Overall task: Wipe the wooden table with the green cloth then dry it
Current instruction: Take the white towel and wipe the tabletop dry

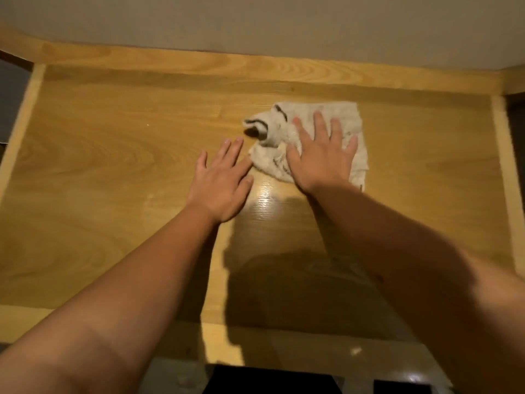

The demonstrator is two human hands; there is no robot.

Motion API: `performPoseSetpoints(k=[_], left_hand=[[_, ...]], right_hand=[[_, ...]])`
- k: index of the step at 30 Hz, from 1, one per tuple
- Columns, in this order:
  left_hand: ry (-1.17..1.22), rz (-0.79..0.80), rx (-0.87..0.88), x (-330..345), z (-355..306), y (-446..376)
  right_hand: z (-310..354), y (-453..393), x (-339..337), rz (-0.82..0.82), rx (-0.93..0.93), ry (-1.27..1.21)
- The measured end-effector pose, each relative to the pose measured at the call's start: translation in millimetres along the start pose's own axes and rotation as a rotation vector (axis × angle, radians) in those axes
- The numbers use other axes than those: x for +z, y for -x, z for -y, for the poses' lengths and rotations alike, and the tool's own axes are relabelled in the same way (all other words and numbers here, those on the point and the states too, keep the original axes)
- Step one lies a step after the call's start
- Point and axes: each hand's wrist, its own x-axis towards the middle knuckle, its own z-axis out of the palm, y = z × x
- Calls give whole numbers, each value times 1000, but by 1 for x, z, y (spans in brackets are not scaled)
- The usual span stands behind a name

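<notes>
Fingers (319, 120) of the right hand (322, 155) are spread flat and apart, pressing down on a crumpled off-white cloth (345, 115); fingers of the left hand (220, 183) are also straight and slightly apart, palm down, gripping nothing. Beneath them lies the wide, honey-coloured wooden tabletop (113, 166) with visible grain and paler edge strips, pushed against a plain light wall (255, 21). Two bare forearms reach in from the lower corners and cast a dark shadow on the wood near its front edge. A glossy patch shines between the wrists. The cloth sits right of centre toward the back, bunched at its left side. Left fingertips rest just beside that edge; whether they touch it is unclear.
</notes>
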Motion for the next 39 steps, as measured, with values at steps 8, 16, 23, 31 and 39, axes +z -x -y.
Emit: performPoseSetpoints(k=[8, 16, 23, 31, 39], left_hand=[[14, -9, -81, -7, -12, 2], [4, 26, -84, 9, -110, -25], [-25, 2, -89, 19, -105, -29], [-4, -23, -113, 23, -106, -32], [7, -65, -99, 26, -106, -30]], right_hand=[[-48, 237, 32, 20, -64, -7], [-68, 286, 29, 62, -75, 7], [-74, 192, 16, -20, -13, 12], [-80, 20, -5, -36, 71, 10], [-76, -102, -27, -49, 75, 21]])
